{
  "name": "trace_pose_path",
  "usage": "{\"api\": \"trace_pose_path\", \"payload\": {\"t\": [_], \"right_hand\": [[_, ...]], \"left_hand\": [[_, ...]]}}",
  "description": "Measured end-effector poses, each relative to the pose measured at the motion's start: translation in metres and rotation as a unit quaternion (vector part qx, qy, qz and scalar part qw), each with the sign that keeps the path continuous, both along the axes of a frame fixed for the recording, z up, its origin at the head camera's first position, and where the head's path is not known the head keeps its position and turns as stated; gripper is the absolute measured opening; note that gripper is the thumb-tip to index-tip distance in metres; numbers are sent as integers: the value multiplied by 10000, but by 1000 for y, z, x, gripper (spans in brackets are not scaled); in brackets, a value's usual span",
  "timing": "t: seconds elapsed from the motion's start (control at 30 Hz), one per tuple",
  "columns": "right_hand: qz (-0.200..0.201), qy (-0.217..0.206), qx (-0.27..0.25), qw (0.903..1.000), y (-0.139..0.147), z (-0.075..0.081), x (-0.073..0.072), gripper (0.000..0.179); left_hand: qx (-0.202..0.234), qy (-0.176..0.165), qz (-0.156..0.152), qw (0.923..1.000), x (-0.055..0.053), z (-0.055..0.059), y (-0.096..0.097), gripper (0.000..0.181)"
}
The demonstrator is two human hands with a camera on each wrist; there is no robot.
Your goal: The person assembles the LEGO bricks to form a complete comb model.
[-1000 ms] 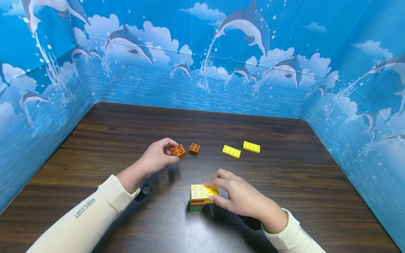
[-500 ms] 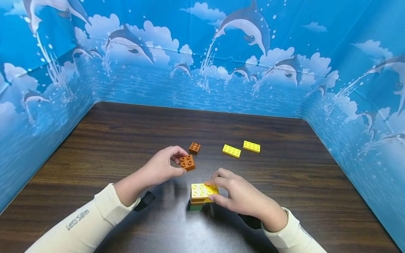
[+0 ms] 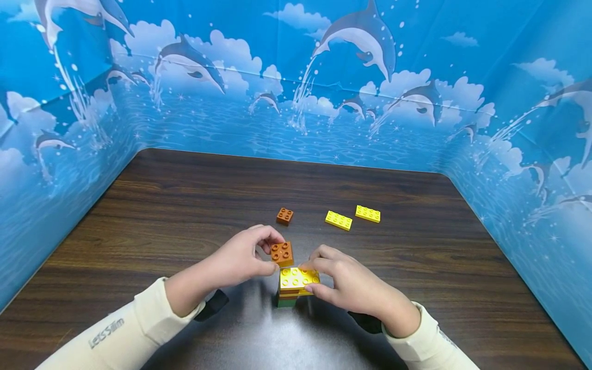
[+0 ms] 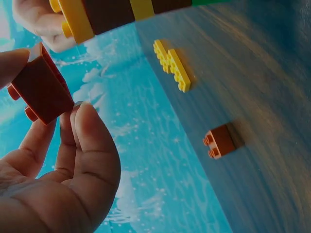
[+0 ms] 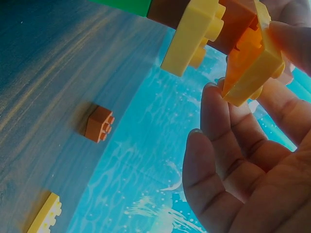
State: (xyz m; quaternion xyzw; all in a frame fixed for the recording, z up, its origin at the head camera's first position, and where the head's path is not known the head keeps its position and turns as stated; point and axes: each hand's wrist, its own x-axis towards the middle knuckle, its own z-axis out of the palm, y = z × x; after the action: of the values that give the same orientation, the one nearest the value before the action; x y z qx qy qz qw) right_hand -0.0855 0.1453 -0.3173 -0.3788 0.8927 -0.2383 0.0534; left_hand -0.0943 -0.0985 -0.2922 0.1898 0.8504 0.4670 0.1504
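My left hand (image 3: 238,257) pinches a brown two-by-two toy brick (image 3: 282,253) between thumb and fingers, studs up, hollow underside visible in the left wrist view. It hovers just behind the left end of a small brick stack. Green is at the stack's bottom (image 3: 287,303), with brown bricks and a yellow plate (image 5: 187,41) above it. A yellow eight-stud plate (image 3: 290,279) tops the stack and overhangs to the right. With thumb and index finger, my right hand (image 3: 349,282) grips this top plate's right end; its other fingers extend beyond.
Another brown brick (image 3: 284,216) lies on the dark wooden table (image 3: 185,185) behind my left hand. Two loose yellow plates, one nearer (image 3: 338,220) and one farther (image 3: 368,214), lie to its right. A blue dolphin-print cloth (image 3: 287,128) walls off the back and sides.
My left hand has carried the brown brick rightward and toward me, from beside the other brown brick to the stack. The right hand has stayed on the top plate.
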Motion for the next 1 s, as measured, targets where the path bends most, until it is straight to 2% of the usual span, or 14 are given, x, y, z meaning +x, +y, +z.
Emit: {"api": "trace_pose_path", "payload": {"t": [0.4,1.0], "right_hand": [[13,-57,-80,10000,1,-2,-1,34],[12,-22,-57,10000,2,-2,-1,36]], "left_hand": [[-182,42,-476,9987,8,-2,4,31],[-468,125,-557,9973,12,-4,11,31]]}}
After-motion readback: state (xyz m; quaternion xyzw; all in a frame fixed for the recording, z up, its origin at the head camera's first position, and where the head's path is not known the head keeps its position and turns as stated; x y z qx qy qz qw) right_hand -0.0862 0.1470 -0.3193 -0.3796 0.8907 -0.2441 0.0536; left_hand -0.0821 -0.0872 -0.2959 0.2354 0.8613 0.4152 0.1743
